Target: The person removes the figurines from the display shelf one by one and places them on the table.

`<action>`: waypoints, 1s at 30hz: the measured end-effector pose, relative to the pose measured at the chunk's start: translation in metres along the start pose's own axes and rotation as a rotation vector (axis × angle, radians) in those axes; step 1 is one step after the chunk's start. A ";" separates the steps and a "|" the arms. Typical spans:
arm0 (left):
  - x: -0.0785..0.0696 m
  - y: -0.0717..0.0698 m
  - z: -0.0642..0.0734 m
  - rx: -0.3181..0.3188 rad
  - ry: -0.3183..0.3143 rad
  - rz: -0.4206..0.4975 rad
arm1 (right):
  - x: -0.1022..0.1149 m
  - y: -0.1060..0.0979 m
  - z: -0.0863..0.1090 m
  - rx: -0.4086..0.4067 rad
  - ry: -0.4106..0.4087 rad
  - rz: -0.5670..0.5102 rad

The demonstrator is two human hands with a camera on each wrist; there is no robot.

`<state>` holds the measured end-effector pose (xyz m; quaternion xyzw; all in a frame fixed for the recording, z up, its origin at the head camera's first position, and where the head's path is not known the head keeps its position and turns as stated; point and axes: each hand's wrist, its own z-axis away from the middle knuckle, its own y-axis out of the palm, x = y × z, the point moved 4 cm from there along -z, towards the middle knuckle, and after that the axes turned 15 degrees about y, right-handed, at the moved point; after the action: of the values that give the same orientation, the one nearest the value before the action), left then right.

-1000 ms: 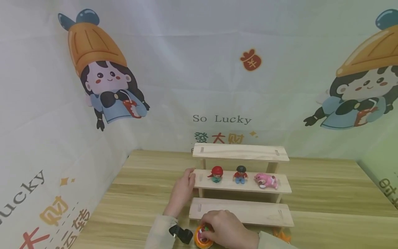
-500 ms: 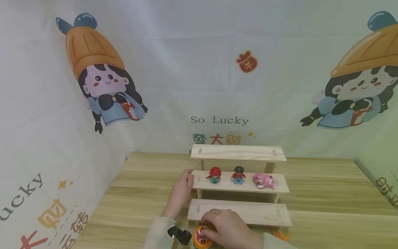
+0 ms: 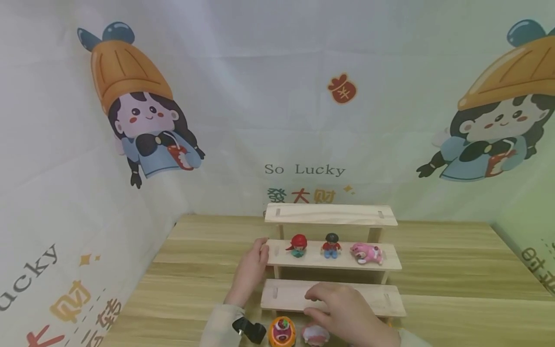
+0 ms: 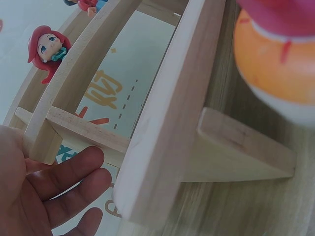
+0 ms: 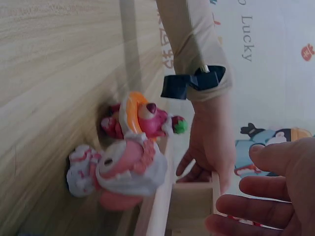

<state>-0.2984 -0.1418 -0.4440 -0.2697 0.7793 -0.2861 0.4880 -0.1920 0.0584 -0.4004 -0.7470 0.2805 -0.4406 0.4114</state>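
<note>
My left hand (image 3: 249, 270) holds the left end of the middle tier of a wooden step shelf (image 3: 334, 294). In the left wrist view its fingers (image 4: 74, 172) curl beneath that tier. My right hand (image 3: 342, 313) hovers in front of the lowest tier, fingers apart and holding nothing. Before the shelf stands a magenta toy figure with an orange ring (image 3: 282, 332) and a strawberry on its head. Beside it is a pink figure in a white hood (image 3: 315, 334), nearer the right hand; the right wrist view shows both upright on the table.
On the middle tier sit a red-haired figurine (image 3: 298, 246), a black-capped figurine (image 3: 331, 246) and a pink figurine lying down (image 3: 366, 253). A printed cloth (image 3: 234, 120) hangs behind the wood-grain table (image 3: 446, 270). A black camera mount (image 3: 249, 330) is on the left wrist.
My right hand has let go of the orange-ringed figure and moved right, uncovering the white-hooded one. The left hand keeps its hold on the shelf. The head view has shifted slightly.
</note>
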 end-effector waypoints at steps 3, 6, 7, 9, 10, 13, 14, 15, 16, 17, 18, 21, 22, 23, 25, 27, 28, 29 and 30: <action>0.000 0.000 0.001 -0.015 0.018 -0.006 | -0.007 -0.007 0.003 -0.059 0.025 0.052; 0.000 0.000 0.001 -0.018 0.022 -0.005 | -0.014 -0.015 0.006 -0.139 0.025 0.101; -0.001 0.000 0.001 -0.015 0.024 -0.002 | -0.016 -0.018 0.007 -0.163 0.024 0.112; 0.000 0.001 0.001 -0.010 0.021 -0.001 | -0.021 -0.024 0.009 -0.215 0.021 0.129; 0.000 0.001 0.001 -0.008 0.024 0.001 | -0.023 -0.028 0.009 -0.240 0.018 0.136; -0.001 0.000 0.001 -0.005 0.030 0.002 | -0.031 -0.036 0.010 -0.303 0.005 0.141; -0.001 0.000 0.001 -0.005 0.031 0.001 | -0.033 -0.039 0.010 -0.327 -0.005 0.141; -0.001 0.000 0.001 -0.004 0.032 -0.001 | -0.035 -0.042 0.010 -0.350 -0.018 0.137; -0.001 0.000 0.001 -0.001 0.031 0.002 | -0.037 -0.045 0.010 -0.372 -0.031 0.134; -0.001 0.000 0.001 0.001 0.027 0.001 | -0.039 -0.047 0.009 -0.397 -0.045 0.128; -0.001 0.000 0.001 0.004 0.023 0.004 | -0.041 -0.050 0.009 -0.421 -0.061 0.124; -0.001 0.001 0.001 0.010 0.015 0.001 | -0.049 -0.058 0.006 -0.473 -0.083 0.098; -0.001 0.001 0.001 0.011 0.012 0.004 | -0.052 -0.060 0.005 -0.479 -0.078 0.092; -0.001 0.001 0.001 0.012 0.008 0.005 | -0.056 -0.062 0.003 -0.476 -0.068 0.085; 0.000 0.001 0.001 0.012 0.011 0.004 | -0.064 -0.065 0.000 -0.464 -0.041 0.074; 0.000 0.001 0.001 0.011 0.011 0.009 | -0.071 -0.066 -0.002 -0.462 -0.012 0.080; 0.000 0.001 0.001 0.010 0.010 0.014 | -0.076 -0.067 -0.003 -0.460 0.004 0.082; 0.000 0.001 0.001 0.010 0.010 0.016 | -0.079 -0.067 -0.004 -0.462 0.014 0.084; -0.001 0.001 0.001 0.010 0.010 0.016 | -0.083 -0.067 -0.005 -0.463 0.027 0.086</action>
<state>-0.2971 -0.1407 -0.4451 -0.2598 0.7824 -0.2875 0.4876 -0.2304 0.1555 -0.3765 -0.8028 0.4114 -0.3564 0.2436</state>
